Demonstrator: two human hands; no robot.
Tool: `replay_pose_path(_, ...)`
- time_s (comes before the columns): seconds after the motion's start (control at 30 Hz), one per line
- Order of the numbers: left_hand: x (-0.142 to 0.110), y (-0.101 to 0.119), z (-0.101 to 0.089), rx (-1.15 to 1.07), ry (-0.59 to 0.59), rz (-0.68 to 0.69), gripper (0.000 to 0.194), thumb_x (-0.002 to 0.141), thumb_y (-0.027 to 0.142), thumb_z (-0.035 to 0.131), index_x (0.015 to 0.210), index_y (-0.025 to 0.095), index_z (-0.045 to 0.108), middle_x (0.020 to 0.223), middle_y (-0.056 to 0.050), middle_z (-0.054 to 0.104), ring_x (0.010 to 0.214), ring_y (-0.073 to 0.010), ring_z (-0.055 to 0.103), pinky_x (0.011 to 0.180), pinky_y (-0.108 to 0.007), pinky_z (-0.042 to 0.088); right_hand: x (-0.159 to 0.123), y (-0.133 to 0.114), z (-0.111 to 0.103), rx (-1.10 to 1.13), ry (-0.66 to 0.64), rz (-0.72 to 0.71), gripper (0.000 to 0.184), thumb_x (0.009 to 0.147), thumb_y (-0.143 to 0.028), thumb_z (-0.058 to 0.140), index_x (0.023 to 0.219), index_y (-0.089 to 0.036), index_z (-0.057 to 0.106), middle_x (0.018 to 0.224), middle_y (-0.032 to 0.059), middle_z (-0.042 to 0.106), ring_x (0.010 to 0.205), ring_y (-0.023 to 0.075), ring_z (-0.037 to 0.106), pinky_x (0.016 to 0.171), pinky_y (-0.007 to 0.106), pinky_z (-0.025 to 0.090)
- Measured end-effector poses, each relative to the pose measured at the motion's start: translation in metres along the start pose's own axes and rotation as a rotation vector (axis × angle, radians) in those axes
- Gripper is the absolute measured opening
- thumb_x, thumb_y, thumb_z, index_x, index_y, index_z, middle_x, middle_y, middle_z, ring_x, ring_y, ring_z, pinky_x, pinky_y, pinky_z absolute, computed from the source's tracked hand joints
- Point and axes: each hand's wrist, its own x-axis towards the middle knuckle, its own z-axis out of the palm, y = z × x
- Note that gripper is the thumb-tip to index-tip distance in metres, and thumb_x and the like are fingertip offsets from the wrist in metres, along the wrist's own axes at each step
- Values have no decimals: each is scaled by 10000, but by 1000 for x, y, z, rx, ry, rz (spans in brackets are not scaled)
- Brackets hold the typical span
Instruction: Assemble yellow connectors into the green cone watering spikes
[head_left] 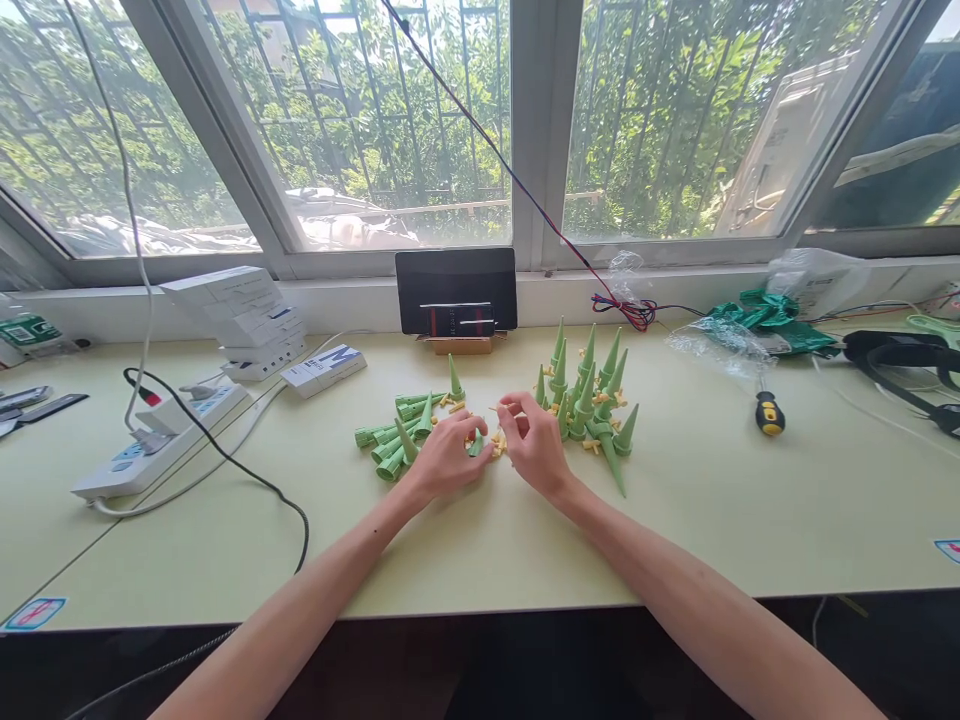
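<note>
My left hand (450, 455) is closed around a green plastic spike (475, 445), which mostly hides behind the fingers. Close beside it, my right hand (534, 445) pinches a small pale-yellow piece (495, 407) between thumb and forefinger. Below the fingertips, several loose yellow pieces (499, 442) lie on the table. Left of my hands are several green tubes (390, 450) lying flat and a few cone-shaped spikes (454, 378) standing point up. A dense group of green spikes (585, 400) with yellow pieces among them stands to the right; one spike (611, 462) lies tilted toward me.
A dark tablet (456, 285) leans on a stand at the back. White boxes (247, 320) and a power strip (161, 440) with cables are at left. To the right lie a screwdriver (769, 413), a green plastic bag (772, 320) and black headphones (911, 365).
</note>
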Motion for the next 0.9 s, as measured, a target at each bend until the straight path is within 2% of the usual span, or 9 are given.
replay_pose_path(0.3,0,0,1,-72,9,-30,87,797,267,604,756,193,620,709,2,543,562,-119,478,579,-263,406,0,-1,0,8,0,-6,219,967,-387,455,999,-189,540,758,4,596,461,86,488,460,218,372)
replay_pose_path(0.53,2,3,-4,-116,138,-77,93,778,272,613,806,192,650,718,4,573,544,-106,476,547,-249,426,-1,-2,0,18,8,7,238,966,-406,454,1000,-186,540,767,5,600,463,93,524,469,224,401)
replay_pose_path(0.77,6,5,-6,-467,163,-339,261,818,423,632,916,181,642,818,-44,661,500,-125,596,425,-238,461,0,0,0,-4,24,8,248,979,-403,425,991,-190,551,758,11,621,493,107,568,506,230,432)
replay_pose_path(0.9,7,4,-6,-593,210,-392,333,824,459,636,996,174,625,816,-55,687,480,-131,605,430,-250,491,0,0,1,7,20,7,211,966,-379,451,979,-190,545,725,-5,598,486,103,555,498,227,418)
